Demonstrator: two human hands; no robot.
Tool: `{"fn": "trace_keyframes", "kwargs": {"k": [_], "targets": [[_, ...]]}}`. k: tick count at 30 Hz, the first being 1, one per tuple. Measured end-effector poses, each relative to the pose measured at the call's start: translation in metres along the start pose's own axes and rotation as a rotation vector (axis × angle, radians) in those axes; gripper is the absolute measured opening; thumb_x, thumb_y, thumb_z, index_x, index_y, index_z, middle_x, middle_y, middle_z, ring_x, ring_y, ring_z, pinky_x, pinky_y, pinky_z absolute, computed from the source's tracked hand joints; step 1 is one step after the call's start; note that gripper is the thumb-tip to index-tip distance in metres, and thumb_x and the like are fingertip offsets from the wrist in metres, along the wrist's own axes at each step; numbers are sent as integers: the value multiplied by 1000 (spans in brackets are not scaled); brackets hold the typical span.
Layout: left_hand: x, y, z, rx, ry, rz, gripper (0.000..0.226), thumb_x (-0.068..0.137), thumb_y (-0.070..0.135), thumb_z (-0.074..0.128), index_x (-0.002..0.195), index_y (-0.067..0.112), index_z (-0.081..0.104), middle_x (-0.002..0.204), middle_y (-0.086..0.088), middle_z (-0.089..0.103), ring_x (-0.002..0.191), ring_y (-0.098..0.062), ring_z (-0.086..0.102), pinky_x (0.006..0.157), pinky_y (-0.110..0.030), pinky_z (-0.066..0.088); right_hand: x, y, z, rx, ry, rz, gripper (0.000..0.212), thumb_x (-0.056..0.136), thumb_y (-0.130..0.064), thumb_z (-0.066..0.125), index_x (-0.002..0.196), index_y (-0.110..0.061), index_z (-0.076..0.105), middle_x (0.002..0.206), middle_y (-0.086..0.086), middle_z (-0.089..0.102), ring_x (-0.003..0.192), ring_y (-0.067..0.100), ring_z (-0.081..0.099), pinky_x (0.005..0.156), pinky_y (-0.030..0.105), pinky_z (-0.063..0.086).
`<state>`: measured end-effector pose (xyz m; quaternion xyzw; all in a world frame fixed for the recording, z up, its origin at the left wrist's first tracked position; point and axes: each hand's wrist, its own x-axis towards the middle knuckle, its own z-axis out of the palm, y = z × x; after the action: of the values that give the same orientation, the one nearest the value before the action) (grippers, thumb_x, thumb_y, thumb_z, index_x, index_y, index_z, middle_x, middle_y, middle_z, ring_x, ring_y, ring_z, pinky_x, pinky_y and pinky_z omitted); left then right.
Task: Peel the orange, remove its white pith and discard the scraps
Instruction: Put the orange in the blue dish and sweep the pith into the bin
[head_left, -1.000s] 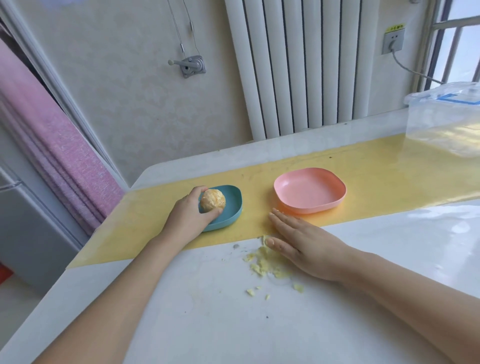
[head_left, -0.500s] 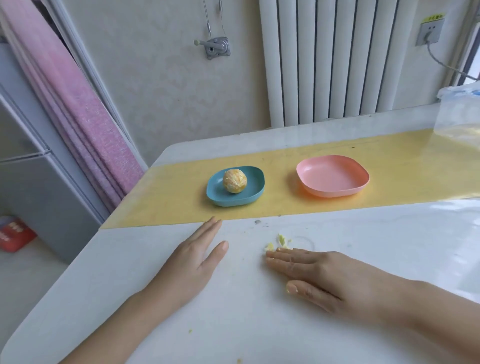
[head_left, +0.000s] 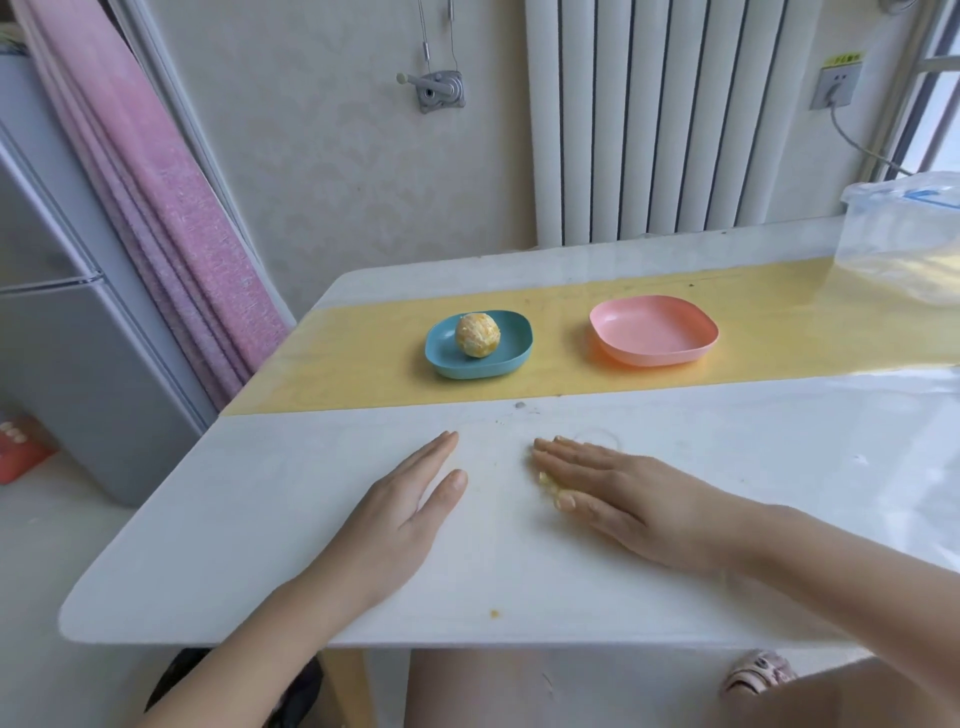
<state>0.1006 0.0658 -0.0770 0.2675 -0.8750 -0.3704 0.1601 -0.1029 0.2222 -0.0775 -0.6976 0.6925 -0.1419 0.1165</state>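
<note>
Orange (head_left: 477, 335), peeled with pale patches on its skin, sits in the blue dish (head_left: 514, 347) on the yellow strip, at about 12 o'clock from my left hand (head_left: 410, 512) and well apart from both hands. What matters now, I judge, is the scraps (head_left: 545, 480): a small yellow clump on the white table (head_left: 260, 519), tucked under the right hand (head_left: 618, 493) between its thumb and forefinger. That hand lies flat, palm down, fingers straight and pointing toward 10 o'clock, resting on the clump, not gripping it.

The left hand is flat too, fingers straight and aimed at 1 o'clock, holding nothing; the clump lies at its 3 o'clock across a bare gap. So the right hand is the nearer one. I would expect it to sweep the clump toward 9 o'clock into the left palm. The empty pink dish (head_left: 653, 332) waits at 1 o'clock from the right hand. One stray crumb (head_left: 493, 614) lies near the table's front edge, at 6 o'clock.
</note>
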Motion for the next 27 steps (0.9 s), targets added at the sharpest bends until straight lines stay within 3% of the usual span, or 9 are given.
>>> {"fn": "trace_keyframes", "kwargs": {"k": [5,9,11,13,17,20,22,25,27], "targets": [[-11,4,-4,-24,39,-6,65,85,55,38,146,32,31,149,22,29,136,11,25,113,-15,17,-25,-8,-16,170,37,-29,55,95,-56,33,147,-38,27,153,-34,-1,137,-16,13,113,11,15],[-15,3,-2,49,119,-11,59,93,48,37,147,28,27,151,22,21,135,13,16,102,0,7,-7,28,-33,104,114,380,77,85,-65,22,152,-28,9,156,-17,-8,144,-1,-1,116,20,0],[-15,2,0,62,133,-41,55,97,43,37,148,26,25,154,19,18,137,11,12,105,-4,5,5,35,-27,2,40,473,75,92,-59,20,153,-18,1,159,-4,-9,145,6,-6,114,22,-4],[-15,1,2,53,125,-72,55,98,41,36,149,25,24,156,15,16,140,6,11,107,-9,4,11,28,-14,-64,-2,407,72,95,-55,18,153,-16,0,159,-1,-8,145,7,-7,113,19,-7],[-16,1,3,17,99,-76,54,99,41,37,149,24,25,156,14,18,140,6,13,106,-9,6,3,-6,-4,46,-61,177,66,92,-55,16,152,-27,11,157,-17,1,138,-11,-5,104,1,-11],[-15,6,3,-4,49,-67,55,98,42,38,149,25,26,155,16,20,139,6,16,108,-10,8,-16,-26,-6,314,-85,92,60,90,-56,24,146,-36,32,150,-30,22,136,-17,15,114,12,12],[-12,11,4,12,-4,-53,56,98,45,37,149,27,24,155,17,20,139,6,16,108,-11,8,-26,-31,-8,423,-35,73,50,93,-52,30,140,-40,40,146,-34,28,132,-17,25,112,14,24],[-1,20,6,45,-101,-50,58,98,47,34,151,27,20,156,17,17,141,5,13,107,-12,7,-30,-11,-12,285,166,204,59,89,-53,27,144,-33,34,152,-25,16,140,-10,12,115,15,8],[8,27,10,82,-175,-39,58,99,47,31,152,26,17,157,16,13,142,3,9,108,-14,5,-30,13,-15,73,166,409,70,90,-55,21,151,-21,18,157,-13,2,144,1,0,113,15,-2]]}}
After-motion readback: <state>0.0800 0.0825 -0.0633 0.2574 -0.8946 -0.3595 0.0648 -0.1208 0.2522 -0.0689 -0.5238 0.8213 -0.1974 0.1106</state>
